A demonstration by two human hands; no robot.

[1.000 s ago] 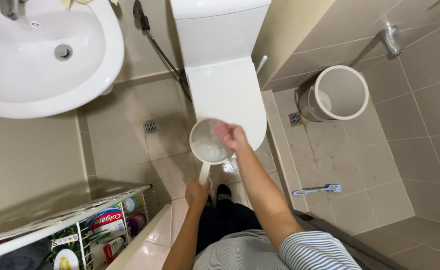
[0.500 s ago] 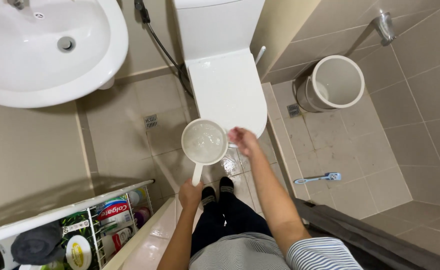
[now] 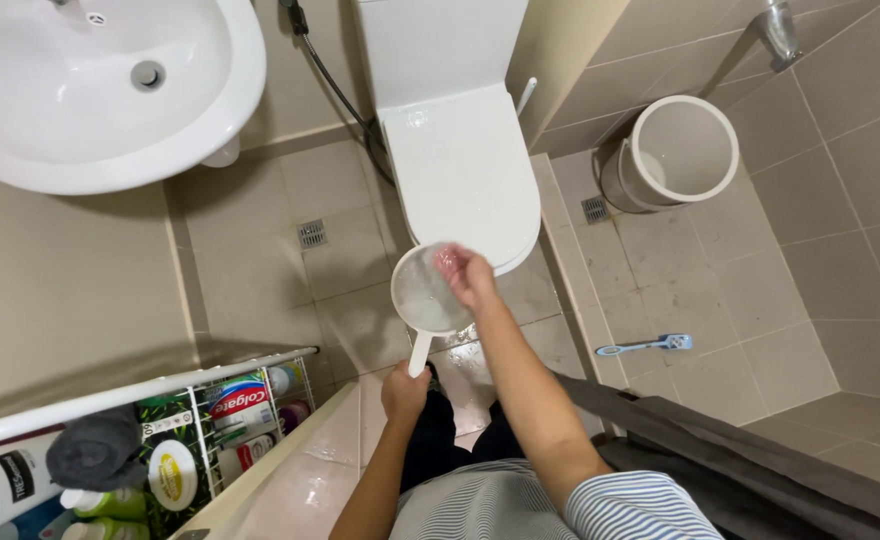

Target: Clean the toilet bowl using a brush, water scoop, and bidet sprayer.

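Far left, bottom: wire rack (image 3: 200, 400), white-coated, packed with a paper roll, a folded grey cloth, tubes and bottles. Above it, top left: white ceramic sink (image 3: 90, 90), smooth, rounded bowl with a round metal drain. Floor (image 3: 260, 270) is beige matte square tile with a small square metal drain grate (image 3: 311, 234).

Centre: left hand (image 3: 405, 390) is clenched around the end of the straight white handle of a plastic dipper (image 3: 428, 295). The dipper's bowl is round, translucent white, and appears to hold some water; it sits low in front of the toilet, just over the wet, glossy patch of tile. Right hand (image 3: 468, 275) is at the dipper's right rim, fingers dipped over the edge; it seems to pinch something small and pinkish, blurred, and I cannot tell how firmly.

Behind the dipper: white toilet (image 3: 460, 165), lid shut, smooth and slightly wet, with a dark hose running down beside the tank.

Right: cylindrical white plastic bucket (image 3: 675, 150) under a metal tap (image 3: 778, 30), well apart from the hands. On the tile near it, a blue-and-white toothbrush (image 3: 645, 346) lies flat. Bottom right: dark grey fabric (image 3: 760, 450), folded.
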